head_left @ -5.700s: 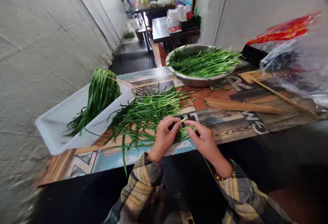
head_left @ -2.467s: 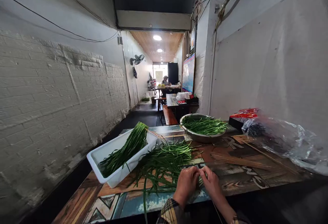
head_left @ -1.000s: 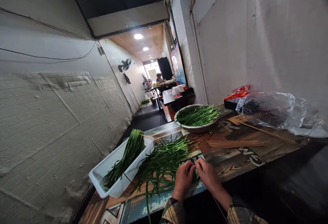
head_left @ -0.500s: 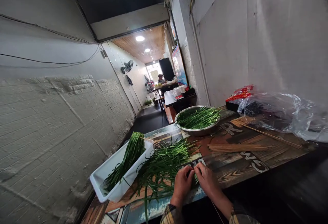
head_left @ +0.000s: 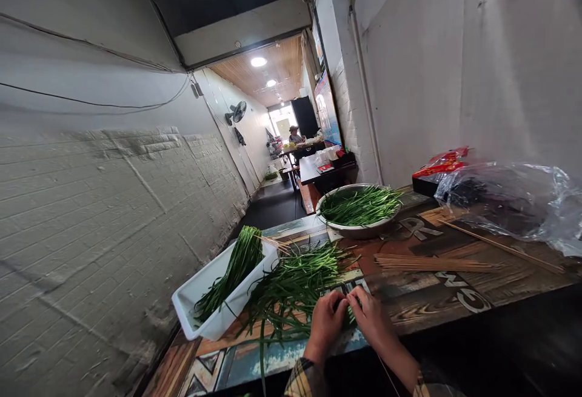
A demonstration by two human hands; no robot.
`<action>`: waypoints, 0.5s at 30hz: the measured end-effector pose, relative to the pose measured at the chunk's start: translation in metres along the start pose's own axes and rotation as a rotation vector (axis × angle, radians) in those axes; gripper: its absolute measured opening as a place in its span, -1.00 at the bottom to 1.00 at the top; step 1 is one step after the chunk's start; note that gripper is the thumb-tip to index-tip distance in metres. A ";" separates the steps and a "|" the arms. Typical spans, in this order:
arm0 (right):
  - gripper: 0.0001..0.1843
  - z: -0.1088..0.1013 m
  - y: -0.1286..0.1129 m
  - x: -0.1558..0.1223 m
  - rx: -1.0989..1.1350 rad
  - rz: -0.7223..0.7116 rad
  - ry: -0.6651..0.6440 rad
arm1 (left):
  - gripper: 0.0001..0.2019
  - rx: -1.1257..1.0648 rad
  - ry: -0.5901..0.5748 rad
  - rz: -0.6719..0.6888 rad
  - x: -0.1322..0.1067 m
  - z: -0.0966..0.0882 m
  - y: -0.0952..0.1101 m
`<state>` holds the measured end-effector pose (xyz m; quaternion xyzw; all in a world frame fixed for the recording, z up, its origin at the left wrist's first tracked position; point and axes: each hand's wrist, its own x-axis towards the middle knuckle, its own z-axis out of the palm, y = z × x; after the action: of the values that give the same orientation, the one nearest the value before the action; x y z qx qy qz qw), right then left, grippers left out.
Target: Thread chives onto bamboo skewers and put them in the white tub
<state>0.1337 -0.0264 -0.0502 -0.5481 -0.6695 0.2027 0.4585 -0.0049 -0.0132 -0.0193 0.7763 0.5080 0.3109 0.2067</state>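
My left hand [head_left: 325, 323] and my right hand [head_left: 373, 322] meet at the near edge of the patterned table [head_left: 422, 300], fingertips pinched together on green chive stalks [head_left: 346, 311]. A loose pile of chives [head_left: 291, 285] lies just to the left of my hands. A thin skewer runs down past my right wrist. Both sleeves are plaid.
A white tray [head_left: 200, 291] holding skewered chives overhangs the table's left side. A metal bowl [head_left: 359, 227] of chives stands at the back. Bamboo skewers [head_left: 431, 262] lie to the right, beside a clear plastic bag [head_left: 509, 203]. A person sits far down the corridor.
The view lifted from the table to take in the corridor, then tilted and shifted. My hands stay pinched together on the chives at the table's near edge.
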 end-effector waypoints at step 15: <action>-0.67 -0.001 0.002 -0.001 -0.009 0.019 -0.016 | -0.74 0.006 0.008 -0.003 -0.001 0.001 -0.002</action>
<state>0.1354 -0.0263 -0.0520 -0.5547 -0.6689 0.2087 0.4487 -0.0054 -0.0131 -0.0214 0.7748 0.5109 0.3121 0.2030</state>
